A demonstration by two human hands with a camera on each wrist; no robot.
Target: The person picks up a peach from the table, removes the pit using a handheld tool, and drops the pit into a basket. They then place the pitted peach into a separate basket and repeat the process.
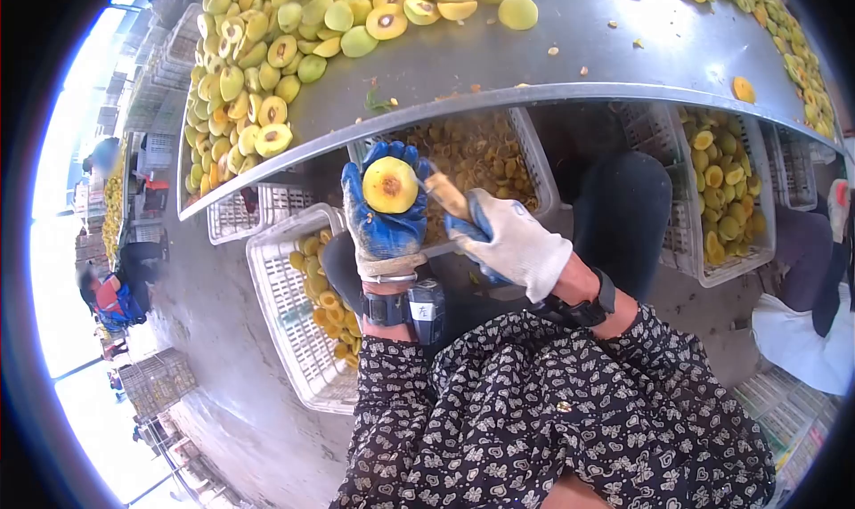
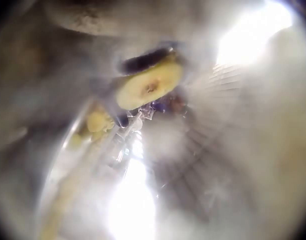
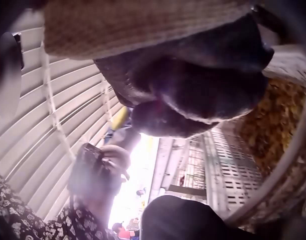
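Observation:
In the head view my left hand, in a blue-coated glove, holds a yellow stone-fruit half cut face up, its brown centre showing. The same fruit half appears tilted in the left wrist view, dark glove fingertips along its edges. My right hand, in a white and blue glove, grips a tool by its wooden handle just right of the fruit. The tool's working end is blurred. Curled fingers of the right hand fill the upper right wrist view, hiding most of the tool.
A metal table with a raised edge carries a heap of halved fruit. Below it stand white crates, one of fruit halves at left, another at right, and a middle one with brownish scraps. Another person's leg is at right.

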